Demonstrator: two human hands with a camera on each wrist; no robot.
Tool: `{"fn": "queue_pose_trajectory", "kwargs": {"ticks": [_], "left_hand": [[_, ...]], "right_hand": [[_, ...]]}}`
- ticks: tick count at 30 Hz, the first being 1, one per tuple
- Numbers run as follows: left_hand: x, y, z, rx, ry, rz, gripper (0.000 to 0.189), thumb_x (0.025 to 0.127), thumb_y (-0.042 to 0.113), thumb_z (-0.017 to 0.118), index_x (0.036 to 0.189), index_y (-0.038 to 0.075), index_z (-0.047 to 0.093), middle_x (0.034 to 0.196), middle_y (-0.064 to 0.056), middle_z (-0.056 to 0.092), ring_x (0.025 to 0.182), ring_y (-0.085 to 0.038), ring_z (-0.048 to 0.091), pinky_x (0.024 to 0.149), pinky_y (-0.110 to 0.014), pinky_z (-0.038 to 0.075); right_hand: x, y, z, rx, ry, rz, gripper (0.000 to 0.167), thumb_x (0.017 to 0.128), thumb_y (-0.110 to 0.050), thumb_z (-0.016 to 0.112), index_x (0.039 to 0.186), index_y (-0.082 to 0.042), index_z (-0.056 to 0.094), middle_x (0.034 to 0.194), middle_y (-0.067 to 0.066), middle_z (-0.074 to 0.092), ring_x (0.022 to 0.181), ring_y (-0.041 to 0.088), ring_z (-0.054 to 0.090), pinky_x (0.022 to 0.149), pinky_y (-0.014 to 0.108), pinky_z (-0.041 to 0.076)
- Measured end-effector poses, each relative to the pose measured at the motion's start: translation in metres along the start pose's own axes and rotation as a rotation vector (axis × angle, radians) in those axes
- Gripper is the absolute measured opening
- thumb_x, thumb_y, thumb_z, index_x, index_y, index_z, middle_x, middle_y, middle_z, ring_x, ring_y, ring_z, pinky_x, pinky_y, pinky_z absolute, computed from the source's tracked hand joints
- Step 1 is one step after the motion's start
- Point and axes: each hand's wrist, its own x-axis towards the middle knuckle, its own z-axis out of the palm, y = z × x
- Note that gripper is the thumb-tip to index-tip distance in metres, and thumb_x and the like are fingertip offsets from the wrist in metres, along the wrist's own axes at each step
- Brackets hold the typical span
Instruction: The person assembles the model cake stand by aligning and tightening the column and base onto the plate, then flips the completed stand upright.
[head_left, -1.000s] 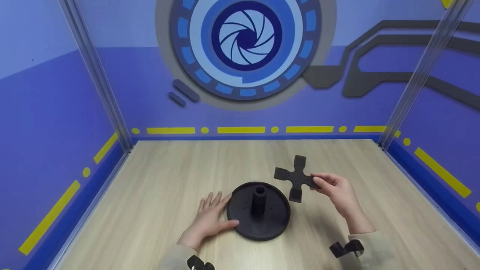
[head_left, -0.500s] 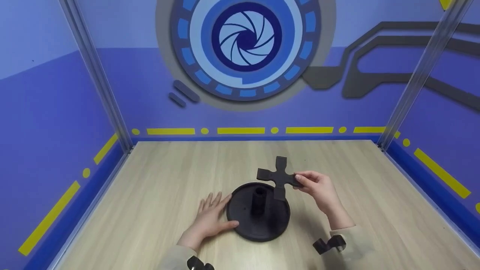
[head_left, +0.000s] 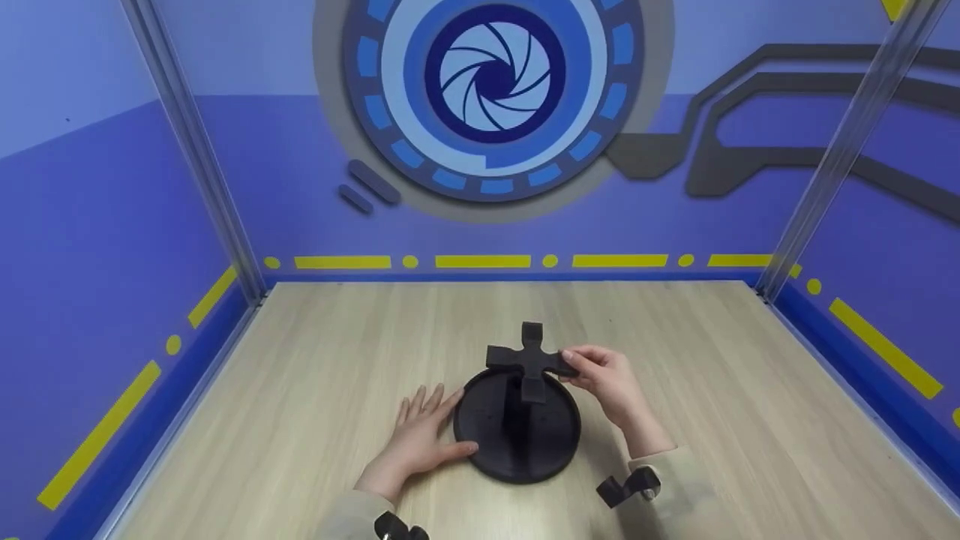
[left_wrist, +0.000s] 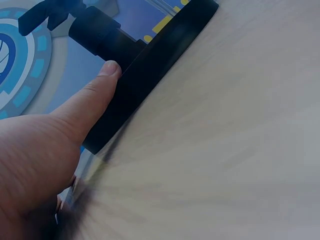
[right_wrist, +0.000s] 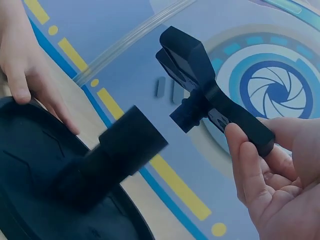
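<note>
A round black base (head_left: 491, 450) with a raised rim lies on the table, and a hollow post (right_wrist: 132, 140) stands up from its middle. My left hand (head_left: 420, 442) rests at the base's left edge, fingers spread straight, its thumb (left_wrist: 92, 95) on the rim. My right hand (head_left: 607, 379) pinches one arm of a black four-armed cross piece (head_left: 532, 360) between thumb and fingers. The cross hangs over the post, still apart from it. In the right wrist view a short stub (right_wrist: 187, 112) under the cross points toward the post's open top.
The wooden table (head_left: 360, 330) is bounded by blue printed walls (head_left: 247, 165) at the back and sides. Metal posts (head_left: 199, 150) rise at the rear corners. A black strap mount (head_left: 628, 486) sits on the right wrist.
My right hand has carried the cross leftward from beside the base to above the post. The left hand and the base have stayed in place.
</note>
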Motion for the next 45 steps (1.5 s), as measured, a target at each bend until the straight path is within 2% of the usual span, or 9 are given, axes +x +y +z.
{"fn": "queue_pose_trajectory", "kwargs": {"ticks": [7, 12, 21, 30, 37, 42, 45], "left_hand": [[0.000, 0.000, 0.001, 0.006, 0.005, 0.004, 0.099, 0.082, 0.065, 0.075, 0.160, 0.017, 0.038, 0.168, -0.026, 0.026, 0.157, -0.053, 0.011, 0.127, -0.069, 0.003], [0.000, 0.000, 0.001, 0.007, 0.002, 0.001, 0.099, 0.082, 0.065, 0.075, 0.160, 0.017, 0.038, 0.168, -0.026, 0.026, 0.157, -0.053, 0.011, 0.127, -0.069, 0.003], [0.000, 0.000, 0.000, -0.004, -0.016, -0.008, 0.099, 0.083, 0.066, 0.074, 0.161, 0.018, 0.037, 0.169, -0.024, 0.024, 0.158, -0.052, 0.009, 0.128, -0.068, 0.002], [0.002, -0.001, 0.002, -0.004, -0.019, -0.012, 0.099, 0.082, 0.068, 0.073, 0.161, 0.020, 0.037, 0.169, -0.023, 0.024, 0.158, -0.051, 0.009, 0.128, -0.068, 0.002], [0.002, -0.001, 0.001, 0.002, -0.018, -0.010, 0.099, 0.083, 0.067, 0.073, 0.161, 0.019, 0.037, 0.169, -0.023, 0.024, 0.158, -0.051, 0.008, 0.128, -0.068, 0.002], [0.001, -0.001, 0.001, 0.006, -0.008, 0.000, 0.098, 0.083, 0.065, 0.074, 0.160, 0.018, 0.037, 0.168, -0.025, 0.025, 0.157, -0.052, 0.010, 0.127, -0.069, 0.003], [0.000, -0.001, 0.001, 0.015, 0.001, 0.006, 0.098, 0.083, 0.065, 0.074, 0.160, 0.017, 0.037, 0.168, -0.025, 0.025, 0.157, -0.053, 0.010, 0.127, -0.070, 0.003]], "right_hand": [[-0.001, 0.006, 0.006, 0.001, -0.056, 0.002, 0.014, 0.100, -0.005, 0.064, 0.107, 0.004, 0.072, 0.094, -0.002, 0.073, 0.081, 0.011, 0.074, 0.080, 0.025, 0.064], [-0.001, 0.010, 0.007, -0.022, -0.063, 0.014, 0.014, 0.099, -0.006, 0.066, 0.106, 0.002, 0.073, 0.094, -0.003, 0.073, 0.079, 0.011, 0.074, 0.079, 0.025, 0.064], [-0.002, 0.014, 0.006, -0.074, -0.064, 0.022, 0.022, 0.100, -0.010, 0.066, 0.113, 0.007, 0.071, 0.095, -0.003, 0.073, 0.079, 0.011, 0.075, 0.077, 0.021, 0.062], [-0.002, 0.018, 0.007, -0.075, -0.070, 0.042, 0.018, 0.100, -0.011, 0.066, 0.108, 0.003, 0.072, 0.091, -0.004, 0.073, 0.076, 0.010, 0.074, 0.072, 0.018, 0.060], [-0.003, 0.016, 0.006, -0.088, -0.081, 0.059, 0.023, 0.100, -0.013, 0.067, 0.114, 0.005, 0.071, 0.095, -0.003, 0.073, 0.080, 0.011, 0.075, 0.073, 0.018, 0.061], [-0.004, 0.014, 0.006, -0.093, -0.134, 0.065, 0.031, 0.100, -0.013, 0.066, 0.122, 0.008, 0.069, 0.104, -0.003, 0.075, 0.085, 0.015, 0.076, 0.078, 0.021, 0.062], [-0.005, 0.012, 0.005, -0.102, -0.166, 0.071, 0.034, 0.101, -0.013, 0.065, 0.126, 0.010, 0.066, 0.104, -0.001, 0.075, 0.085, 0.015, 0.075, 0.080, 0.022, 0.063]]}}
